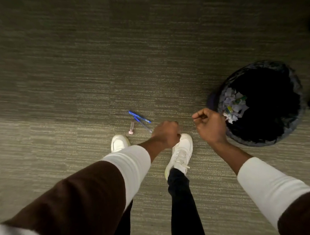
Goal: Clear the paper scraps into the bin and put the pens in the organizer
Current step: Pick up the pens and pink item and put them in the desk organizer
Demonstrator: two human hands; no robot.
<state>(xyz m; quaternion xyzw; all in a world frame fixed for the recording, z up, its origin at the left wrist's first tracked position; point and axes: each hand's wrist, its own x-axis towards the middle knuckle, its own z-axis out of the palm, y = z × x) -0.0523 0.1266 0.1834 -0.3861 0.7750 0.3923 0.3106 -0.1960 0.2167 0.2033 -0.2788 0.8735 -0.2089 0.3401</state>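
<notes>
Two hands, both curled into loose fists, hang out in front of me over the carpet (74, 77). Nearest are my white shoes (180, 152), planted just short of the bin, which suggests I stepped in close so nothing would fall short of it. My left hand (165, 134) is low, above the toe of one shoe; its fingers are folded under, and I cannot tell whether they pinch a scrap or nothing at all. My right hand (208, 124) sits right at the near rim of the black-lined bin (295, 92), knuckles up, fingers closed; whatever it holds, if anything, is hidden inside the fist. I judge it is there to drop paper.

Paper scraps (235, 105) lie piled inside the bin against its near wall, white and pale with bits of green and yellow. I see no loose scraps on the carpet around the bin.

Farther from the bin, beyond my left hand, two blue pens (138, 117) lie crossed on the carpet, with a small clear pink-capped tube (131, 128) just beside them. No organizer is in view, so the pens are the part I judge left to do.
</notes>
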